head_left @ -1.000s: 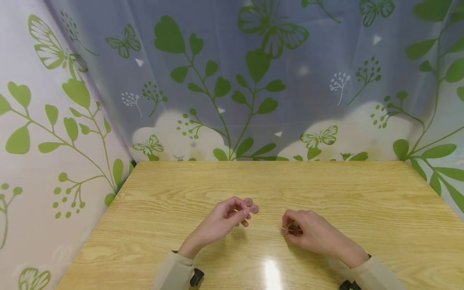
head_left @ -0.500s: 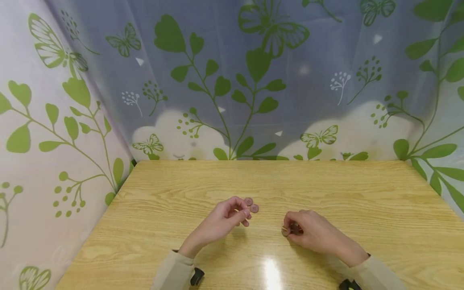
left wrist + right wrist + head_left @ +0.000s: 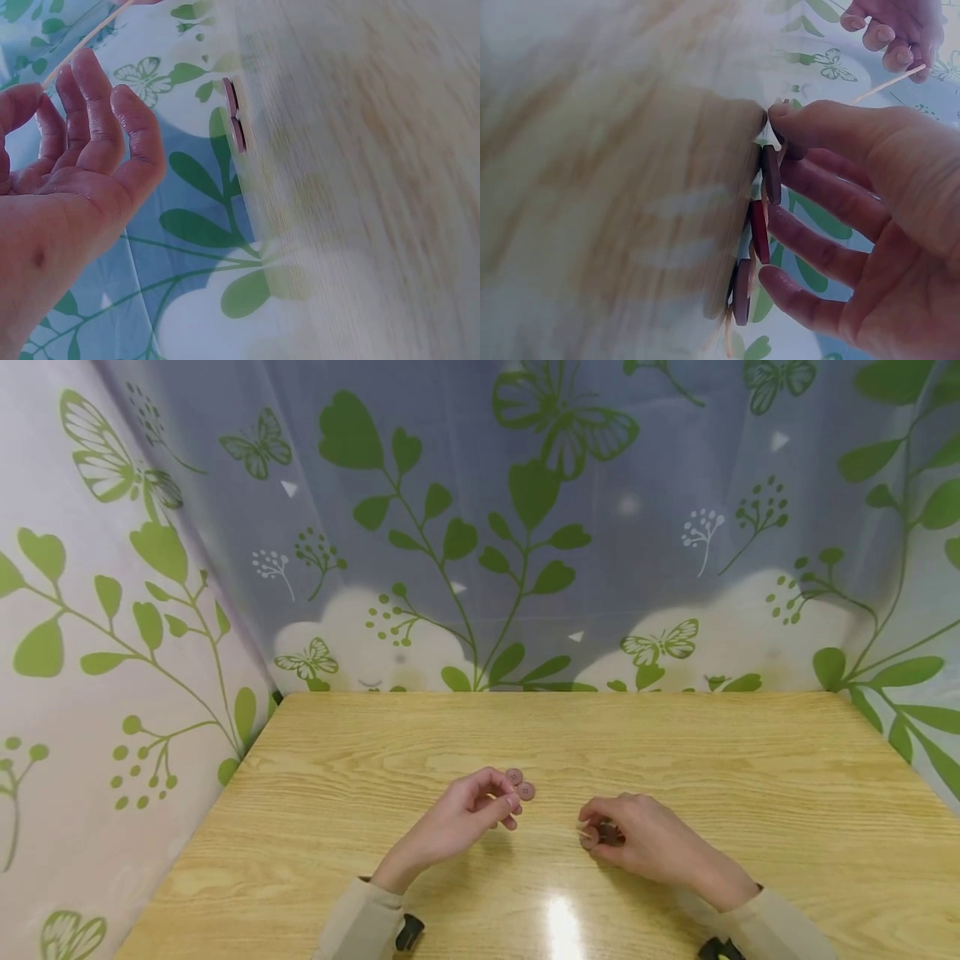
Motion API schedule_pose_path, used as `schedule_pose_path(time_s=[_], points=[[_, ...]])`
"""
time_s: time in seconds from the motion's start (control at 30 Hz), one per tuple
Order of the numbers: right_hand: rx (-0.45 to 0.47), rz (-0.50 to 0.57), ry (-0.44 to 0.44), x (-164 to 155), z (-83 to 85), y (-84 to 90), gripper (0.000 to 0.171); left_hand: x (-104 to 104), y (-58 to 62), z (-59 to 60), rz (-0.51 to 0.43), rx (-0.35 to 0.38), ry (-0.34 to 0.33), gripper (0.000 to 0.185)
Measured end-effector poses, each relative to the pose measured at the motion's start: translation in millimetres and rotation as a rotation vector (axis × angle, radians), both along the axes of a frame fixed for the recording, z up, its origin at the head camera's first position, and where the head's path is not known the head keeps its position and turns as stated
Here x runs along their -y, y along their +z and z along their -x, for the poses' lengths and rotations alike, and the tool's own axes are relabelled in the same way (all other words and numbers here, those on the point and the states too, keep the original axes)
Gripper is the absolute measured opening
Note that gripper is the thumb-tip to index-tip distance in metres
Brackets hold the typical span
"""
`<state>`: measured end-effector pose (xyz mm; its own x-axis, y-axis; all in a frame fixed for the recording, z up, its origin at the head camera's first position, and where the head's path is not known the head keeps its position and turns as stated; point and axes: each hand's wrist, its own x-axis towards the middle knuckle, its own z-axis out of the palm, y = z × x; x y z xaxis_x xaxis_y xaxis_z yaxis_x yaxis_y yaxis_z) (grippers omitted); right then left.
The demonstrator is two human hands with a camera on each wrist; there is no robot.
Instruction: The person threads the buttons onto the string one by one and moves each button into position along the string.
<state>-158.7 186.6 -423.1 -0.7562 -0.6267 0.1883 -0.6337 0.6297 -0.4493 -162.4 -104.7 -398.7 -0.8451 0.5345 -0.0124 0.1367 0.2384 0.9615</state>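
we see a wood-grained desk (image 3: 375, 735) with a bright patch of glare near its front, closed in by a curtain (image 3: 427, 552) printed with green leaves, butterflies and pale clouds. two loose brown buttons (image 3: 526, 791) lie flat and side by side on the desk, just beyond the fingertips of the left hand (image 3: 476, 802). that hand pinches a thin pale cord (image 3: 885, 84), which runs across to the right hand (image 3: 648, 839). there we find a row of strung buttons (image 3: 759, 231), one pinched between thumb and forefinger, the rest beside the other fingers. the fingers partly hide that row from above, so we cannot count it; the beige sleeves (image 3: 360, 918) are cut off at the bottom.
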Motion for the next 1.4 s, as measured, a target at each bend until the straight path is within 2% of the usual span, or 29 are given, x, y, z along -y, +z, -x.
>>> schedule_pose_path(time_s=[0.13, 0.3, 0.6, 0.77, 0.97, 1.1, 1.2, 1.4], points=[[-0.025, -0.018, -0.01, 1.2, -0.8, -0.1, 0.02, -0.8, -0.9, -0.6, -0.019, 0.009, -0.004, 0.019], [-0.012, -0.025, -0.019, 2.4, -0.5, 2.0, 0.022, -0.8, -2.4, -0.4, -0.027, 0.011, -0.003, 0.019], [0.002, -0.025, -0.011, 2.8, 0.7, 2.7, 0.021, 0.2, -2.6, 0.2, 0.012, -0.001, -0.002, 0.018], [0.032, 0.006, -0.012, 2.6, 0.4, 3.6, 0.021, -1.5, -3.5, -0.2, 0.006, -0.004, -0.001, 0.017], [0.003, 0.035, -0.028, 6.0, -2.0, 6.4, 0.016, -4.7, -5.0, -0.7, -0.007, 0.006, 0.011, 0.017], [-0.003, 0.114, -0.029, 10.9, -5.0, 8.6, 0.015, -7.3, -5.9, -1.0, -0.022, 0.016, 0.019, 0.017], [-0.049, 0.19, -0.008, 15.4, -6.2, 9.3, 0.013, -8.9, -6.5, -0.9, -0.038, 0.02, 0.019, 0.016], [-0.204, 0.302, 0.027, 23.5, -5.8, 8.7, 0.017, -12.3, -6.7, -2.0, -0.065, 0.028, 0.029, 0.016]])
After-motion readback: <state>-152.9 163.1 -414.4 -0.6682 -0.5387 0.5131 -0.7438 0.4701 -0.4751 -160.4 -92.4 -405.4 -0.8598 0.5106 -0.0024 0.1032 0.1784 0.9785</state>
